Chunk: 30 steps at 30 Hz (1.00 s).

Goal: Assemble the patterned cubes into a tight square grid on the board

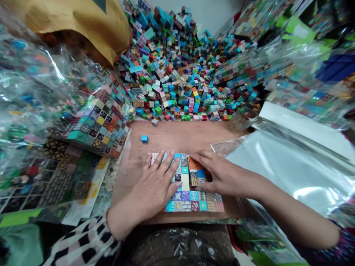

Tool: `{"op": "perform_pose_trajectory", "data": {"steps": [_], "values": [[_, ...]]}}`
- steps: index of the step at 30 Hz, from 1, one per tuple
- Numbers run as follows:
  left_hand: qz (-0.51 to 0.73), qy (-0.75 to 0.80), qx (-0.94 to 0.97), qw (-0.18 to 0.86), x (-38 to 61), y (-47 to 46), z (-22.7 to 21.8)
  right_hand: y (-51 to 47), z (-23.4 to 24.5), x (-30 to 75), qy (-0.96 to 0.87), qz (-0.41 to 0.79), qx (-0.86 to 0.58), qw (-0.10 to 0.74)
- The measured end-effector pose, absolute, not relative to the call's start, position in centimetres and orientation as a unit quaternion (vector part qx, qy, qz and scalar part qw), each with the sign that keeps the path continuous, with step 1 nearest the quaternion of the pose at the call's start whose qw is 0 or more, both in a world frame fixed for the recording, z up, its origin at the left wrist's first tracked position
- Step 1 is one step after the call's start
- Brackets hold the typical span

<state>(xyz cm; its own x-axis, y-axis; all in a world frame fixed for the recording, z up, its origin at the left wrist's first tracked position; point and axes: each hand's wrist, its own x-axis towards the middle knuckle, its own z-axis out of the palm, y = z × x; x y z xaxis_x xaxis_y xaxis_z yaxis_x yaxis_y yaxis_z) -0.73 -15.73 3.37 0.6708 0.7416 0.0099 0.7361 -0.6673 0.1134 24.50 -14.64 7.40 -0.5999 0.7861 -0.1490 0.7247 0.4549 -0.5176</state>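
Small printed cubes [185, 183] lie packed side by side in a flat block on the brown board. My left hand [148, 186] rests palm down across the left part of this block, its fingers spread and covering several cubes. At the right side, my right hand [226, 175] curls its fingers and thumb around a group of cubes [193, 173] with orange, blue and brown faces. A narrow dark gap shows between that group and the cubes to its left. The cubes under my right palm are hidden. A single blue cube [144, 139] sits apart, beyond my left hand.
A large heap of loose cubes [177, 85] rises behind the board [180, 133]. Bagged cubes [97, 122] stand at the left. Clear plastic bags [277, 162] lie at the right, beside a transparent round container [242, 119]. A yellow-brown sack [83, 18] hangs at the upper left.
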Motion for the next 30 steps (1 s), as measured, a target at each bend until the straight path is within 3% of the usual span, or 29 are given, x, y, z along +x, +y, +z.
{"op": "perform_pose_trajectory", "data": {"steps": [6, 18, 30], "values": [[0.043, 0.410, 0.910, 0.045, -0.7, -15.9, 2.9, -15.6, 7.0, 24.9, -0.842, 0.301, -0.442, 0.068], [0.040, 0.418, 0.905, 0.067, -0.6, -15.7, 3.3, -18.4, 4.7, 24.2, -0.802, 0.251, -0.511, 0.179], [0.034, 0.414, 0.908, 0.060, -0.6, -15.7, 3.3, -18.0, 5.2, 23.9, -0.791, 0.212, -0.557, 0.139]]}}
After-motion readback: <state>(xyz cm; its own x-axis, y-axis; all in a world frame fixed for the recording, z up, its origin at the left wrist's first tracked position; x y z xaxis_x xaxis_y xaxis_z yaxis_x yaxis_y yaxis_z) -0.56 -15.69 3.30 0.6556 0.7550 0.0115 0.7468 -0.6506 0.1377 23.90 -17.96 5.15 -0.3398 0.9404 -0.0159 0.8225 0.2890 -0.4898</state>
